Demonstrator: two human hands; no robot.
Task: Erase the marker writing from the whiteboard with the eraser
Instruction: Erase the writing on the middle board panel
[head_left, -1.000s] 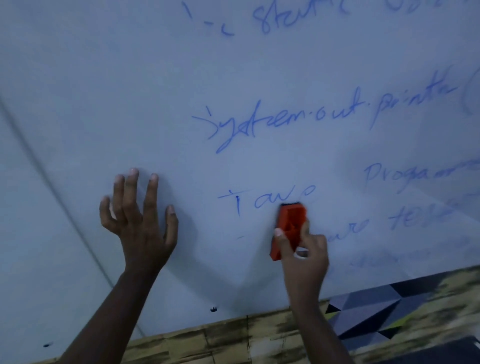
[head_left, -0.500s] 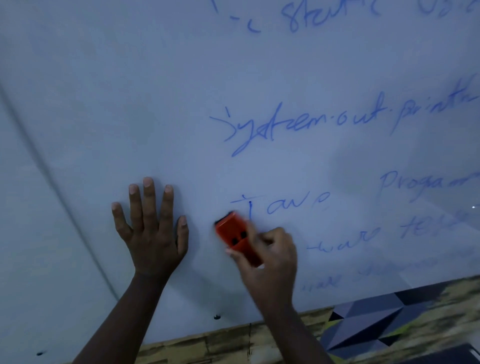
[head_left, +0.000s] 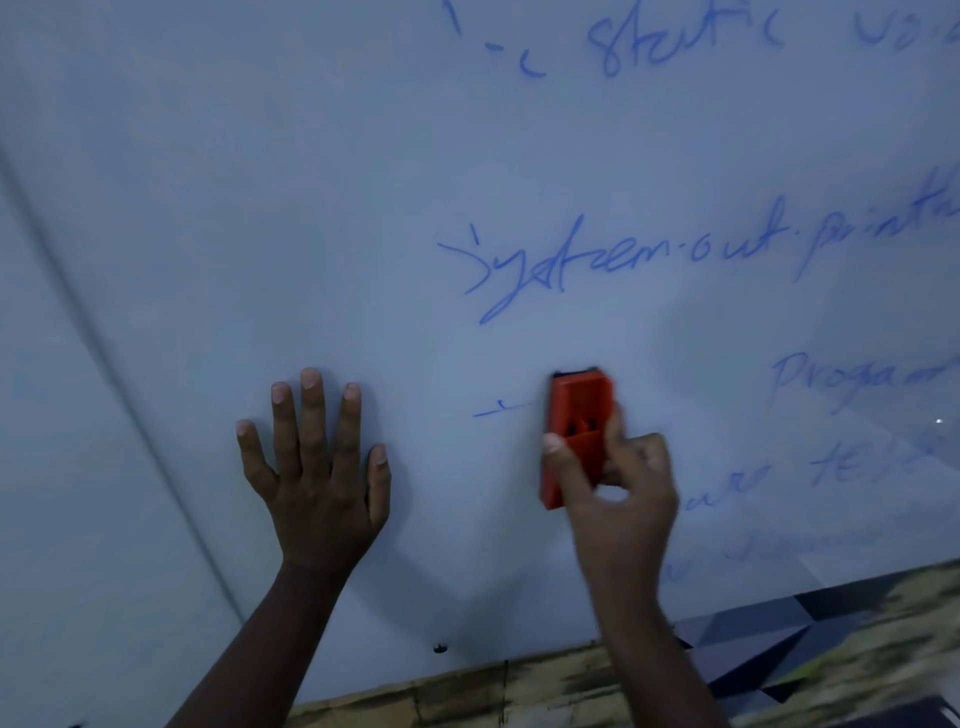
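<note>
My right hand (head_left: 618, 499) grips the orange eraser (head_left: 574, 431) upright on the whiteboard (head_left: 260, 208); at its 9 o'clock my left hand (head_left: 317, 478) presses flat, fingers straight.

A worn wooden strip (head_left: 467, 691) with patchy dark marks runs along the bottom. At the lower right lies a patterned surface (head_left: 769, 639) of grey and dark triangles. A small dark dot (head_left: 439, 647) sits just above the strip.
</note>
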